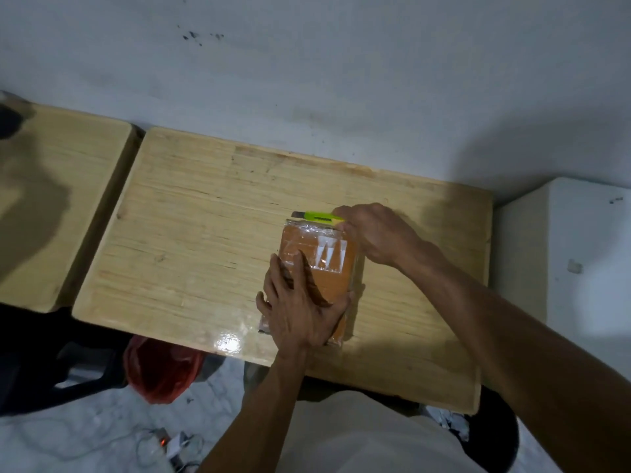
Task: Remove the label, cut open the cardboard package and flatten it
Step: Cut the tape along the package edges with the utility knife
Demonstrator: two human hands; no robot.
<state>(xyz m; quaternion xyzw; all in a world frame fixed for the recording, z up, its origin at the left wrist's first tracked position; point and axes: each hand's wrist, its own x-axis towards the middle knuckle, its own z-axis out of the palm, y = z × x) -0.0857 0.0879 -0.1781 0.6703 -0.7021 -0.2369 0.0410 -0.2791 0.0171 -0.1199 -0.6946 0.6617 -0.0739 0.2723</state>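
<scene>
Left hand [300,308] flat, pressing near end of cardboard package [321,254] on table [191,233]; long axis points away. Right hand [375,233] grips green cutter [319,216] at far edge.

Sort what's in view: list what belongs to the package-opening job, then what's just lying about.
In the job:
- cardboard package, taped, flat on the table
- green utility knife, held by the right hand at the package's far edge
- left hand, pressing the package down

Lying about:
- red plastic bag on the floor
- cables on the floor
- second table

Package [316,264] on table [205,240], knife [319,217] behind.
</scene>
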